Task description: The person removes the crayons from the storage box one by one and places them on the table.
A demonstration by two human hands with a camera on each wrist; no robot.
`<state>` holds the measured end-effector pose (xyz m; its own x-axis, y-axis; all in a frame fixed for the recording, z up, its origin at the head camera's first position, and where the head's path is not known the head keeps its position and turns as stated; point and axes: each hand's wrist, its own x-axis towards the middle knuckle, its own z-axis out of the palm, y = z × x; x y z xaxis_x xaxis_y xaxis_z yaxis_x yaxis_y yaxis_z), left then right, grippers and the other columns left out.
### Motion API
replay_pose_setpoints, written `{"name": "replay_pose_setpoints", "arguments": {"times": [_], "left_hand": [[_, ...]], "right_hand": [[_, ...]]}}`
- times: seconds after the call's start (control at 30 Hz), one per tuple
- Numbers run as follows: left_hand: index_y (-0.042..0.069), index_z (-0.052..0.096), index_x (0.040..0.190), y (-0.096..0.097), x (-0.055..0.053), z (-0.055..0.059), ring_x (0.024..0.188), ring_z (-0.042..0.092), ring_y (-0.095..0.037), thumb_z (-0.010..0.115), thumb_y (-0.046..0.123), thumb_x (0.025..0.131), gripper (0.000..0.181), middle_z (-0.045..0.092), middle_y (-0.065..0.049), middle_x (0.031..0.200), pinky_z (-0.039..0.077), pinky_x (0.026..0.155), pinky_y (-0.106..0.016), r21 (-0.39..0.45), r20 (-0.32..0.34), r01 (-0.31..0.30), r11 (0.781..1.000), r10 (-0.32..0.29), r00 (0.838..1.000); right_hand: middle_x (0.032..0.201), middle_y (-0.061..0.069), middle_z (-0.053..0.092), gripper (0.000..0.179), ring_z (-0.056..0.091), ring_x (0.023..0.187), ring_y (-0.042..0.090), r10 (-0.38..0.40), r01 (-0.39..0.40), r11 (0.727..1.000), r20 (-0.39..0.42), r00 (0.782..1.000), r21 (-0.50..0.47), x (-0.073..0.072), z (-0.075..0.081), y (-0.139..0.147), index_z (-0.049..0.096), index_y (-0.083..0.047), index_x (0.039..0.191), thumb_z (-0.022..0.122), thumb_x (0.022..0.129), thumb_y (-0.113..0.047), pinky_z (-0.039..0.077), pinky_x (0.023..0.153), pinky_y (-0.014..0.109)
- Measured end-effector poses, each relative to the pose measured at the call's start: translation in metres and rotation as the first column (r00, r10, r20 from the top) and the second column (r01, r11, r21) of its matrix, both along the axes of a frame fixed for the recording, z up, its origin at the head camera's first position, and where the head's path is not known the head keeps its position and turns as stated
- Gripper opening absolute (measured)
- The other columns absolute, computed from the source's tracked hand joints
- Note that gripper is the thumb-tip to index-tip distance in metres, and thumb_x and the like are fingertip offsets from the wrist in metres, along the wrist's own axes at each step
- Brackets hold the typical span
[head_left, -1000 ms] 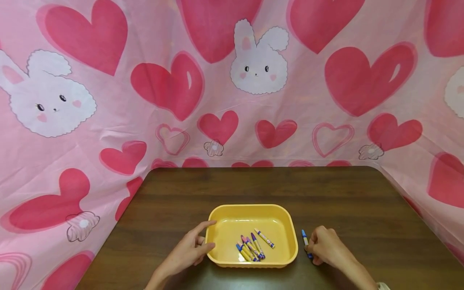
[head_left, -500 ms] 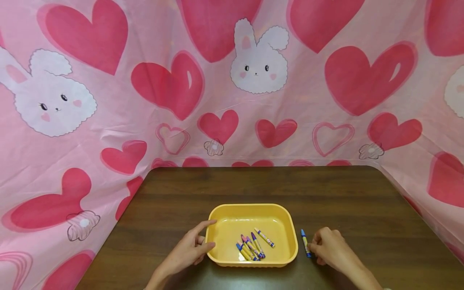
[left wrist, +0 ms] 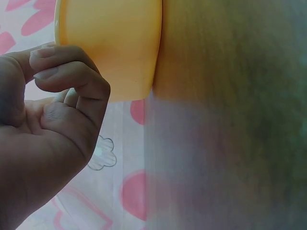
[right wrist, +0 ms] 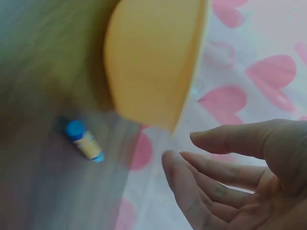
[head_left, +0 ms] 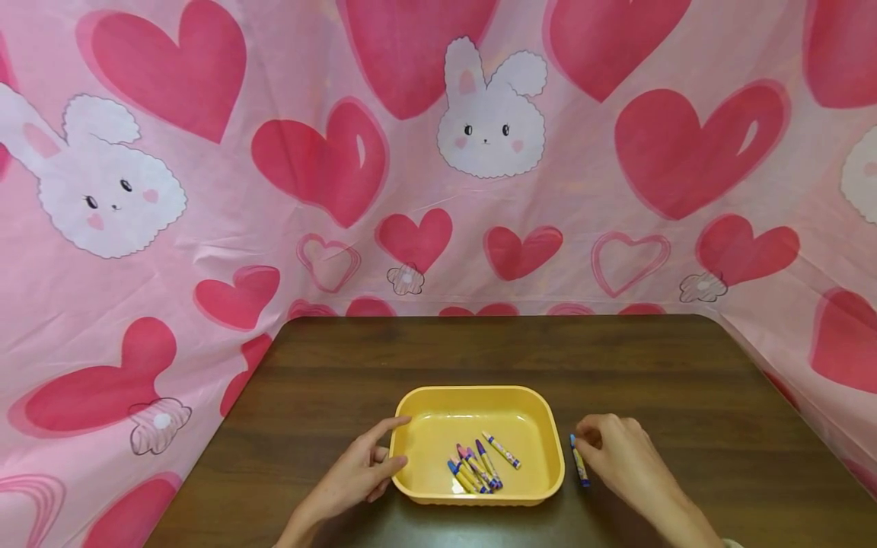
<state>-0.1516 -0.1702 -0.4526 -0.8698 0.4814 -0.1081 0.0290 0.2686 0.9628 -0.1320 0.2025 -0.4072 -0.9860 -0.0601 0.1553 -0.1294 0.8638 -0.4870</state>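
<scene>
A yellow tray (head_left: 425, 426) stands near the front of the table with several crayons (head_left: 476, 468) inside, grouped toward its front middle. At the tray's left side, my left hand (head_left: 356, 468) holds the rim, with index finger and thumb over it and the other fingers curled outside. Just right of the tray, a blue-tipped crayon (head_left: 580, 466) lies on the wood. My right hand (head_left: 626, 460) hovers beside its tip. In the right wrist view, that crayon (right wrist: 86, 141) lies apart from the hand (right wrist: 235, 177), whose thumb and fingers have nothing between them.
The dark wooden table (head_left: 493, 350) extends behind the tray and to both sides. A pink cloth (head_left: 473, 205) with hearts and rabbit faces hangs around the table's back and sides.
My right hand has come away from the crayon's lower end and moved forward, up toward its blue tip. The crayon stays on the table. My left hand and the tray have not visibly moved.
</scene>
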Motion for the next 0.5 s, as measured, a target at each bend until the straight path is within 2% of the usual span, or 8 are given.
{"name": "replay_pose_setpoints", "arguments": {"times": [0.17,0.3,0.5], "left_hand": [[0.019,0.031,0.137,0.000,0.000,0.000,0.038,0.039,-0.011,0.057,0.019,0.088,0.055,0.046,-0.004,0.056,0.036,0.035,-0.021,-0.002,-0.002,0.000,1.000,0.000,1.000],[0.019,0.031,0.137,0.000,0.000,0.000,0.038,0.039,-0.011,0.057,0.019,0.088,0.055,0.046,-0.004,0.056,0.036,0.034,-0.021,-0.002,0.000,0.002,1.000,-0.002,1.000],[0.019,0.031,0.137,0.000,0.000,0.000,0.038,0.038,-0.010,0.057,0.020,0.088,0.056,0.046,-0.005,0.056,0.036,0.035,-0.021,-0.001,-0.001,0.003,1.000,-0.003,1.000]], "right_hand": [[0.067,-0.008,0.061,0.007,0.054,0.060,0.003,0.010,-0.011,1.000,-0.092,0.996,-0.005,-0.003,0.014,-0.016,0.068,-0.013,0.080,0.066,0.073,-0.011,0.047,0.057,0.027],[0.064,-0.011,0.059,0.007,0.052,0.058,0.000,0.032,-0.034,0.999,-0.148,0.988,-0.014,-0.008,0.018,-0.028,0.068,-0.014,0.079,0.066,0.073,-0.010,0.045,0.055,0.023],[0.065,-0.010,0.060,0.008,0.051,0.060,0.001,0.059,-0.063,0.997,-0.109,0.992,-0.038,-0.018,0.015,-0.045,0.069,-0.013,0.079,0.069,0.072,-0.009,0.045,0.055,0.021]]}}
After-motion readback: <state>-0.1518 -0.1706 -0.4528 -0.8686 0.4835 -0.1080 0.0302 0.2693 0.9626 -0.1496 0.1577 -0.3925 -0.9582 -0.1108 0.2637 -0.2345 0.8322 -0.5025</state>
